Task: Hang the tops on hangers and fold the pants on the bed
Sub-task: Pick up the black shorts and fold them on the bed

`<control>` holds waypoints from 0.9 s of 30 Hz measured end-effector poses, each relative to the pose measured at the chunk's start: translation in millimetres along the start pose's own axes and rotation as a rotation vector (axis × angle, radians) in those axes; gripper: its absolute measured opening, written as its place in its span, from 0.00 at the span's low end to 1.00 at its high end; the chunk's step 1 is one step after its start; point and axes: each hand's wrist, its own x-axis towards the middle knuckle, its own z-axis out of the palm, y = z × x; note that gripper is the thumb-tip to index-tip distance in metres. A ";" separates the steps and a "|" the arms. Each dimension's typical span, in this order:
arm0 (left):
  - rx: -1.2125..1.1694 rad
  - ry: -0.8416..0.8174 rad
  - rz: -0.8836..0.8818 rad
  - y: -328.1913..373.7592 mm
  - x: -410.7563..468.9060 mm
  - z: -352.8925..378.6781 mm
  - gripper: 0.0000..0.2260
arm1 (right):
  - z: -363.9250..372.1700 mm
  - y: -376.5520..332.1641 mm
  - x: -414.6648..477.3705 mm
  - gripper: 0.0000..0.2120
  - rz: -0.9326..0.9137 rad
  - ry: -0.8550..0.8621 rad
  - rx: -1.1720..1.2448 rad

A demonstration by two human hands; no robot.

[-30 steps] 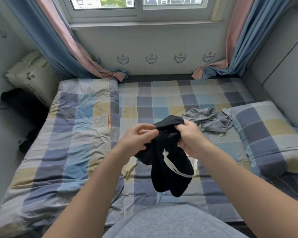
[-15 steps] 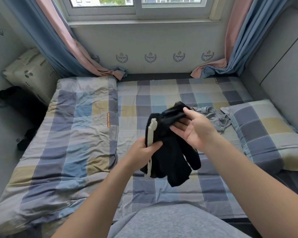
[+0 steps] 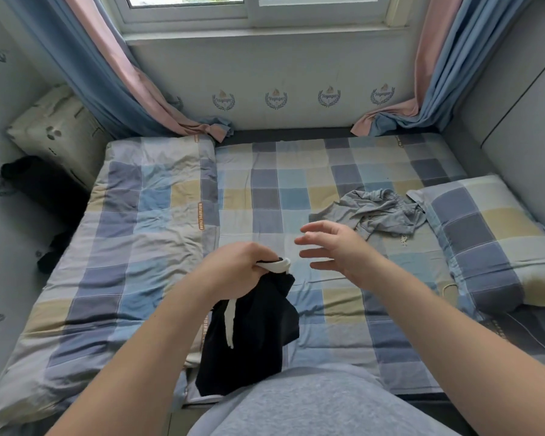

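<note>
One hand only on the garment. Our left hand [image 3: 236, 272] clenches the waistband of the black pants [image 3: 252, 338], with the white drawstring [image 3: 230, 322] bunched in the fist. The rest hangs over the near edge of the bed [image 3: 280, 184]. Our right hand [image 3: 334, 250] is loose, fingers spread, grasping nothing. It hovers just right of the left hand, on the near side of the grey garment [image 3: 375, 212].

Step in hand, as we judge it: get the pants flat for folding.
- right hand takes the free end of the waistband
- one shake, then lay them on the bare checked sheet mid-bed
- legs stacked, drawstring tucked in so it doesn't trail out of the fold

Around:
- the grey garment lies crumpled on the right and looks to touch the pillow [image 3: 485, 240]; we can't tell if it is a top or pants
- the folded quilt [image 3: 132, 231] takes the left half
- a dark heap [image 3: 41, 184] sits far left, unclear what it is
- no hanger in view

Nothing much in the way. We keep the fold between quilt and grey garment.
</note>
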 end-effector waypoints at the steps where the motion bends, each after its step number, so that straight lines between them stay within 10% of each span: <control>1: 0.043 0.008 -0.006 -0.1 -2.2 -0.3 0.18 | 3.4 3.0 1.8 0.09 0.008 -0.009 -0.036; 11: 0.124 0.505 0.196 -13.3 -22.2 22.1 0.19 | 22.1 46.2 18.1 0.24 0.007 -0.030 -0.351; 21: 0.020 0.544 0.213 -2.2 -25.3 13.6 0.19 | 15.4 56.1 28.6 0.46 -0.079 0.216 -0.855; 27: -0.025 0.574 0.292 6.9 -27.3 14.6 0.16 | 24.7 60.6 56.8 0.34 0.197 0.077 -0.862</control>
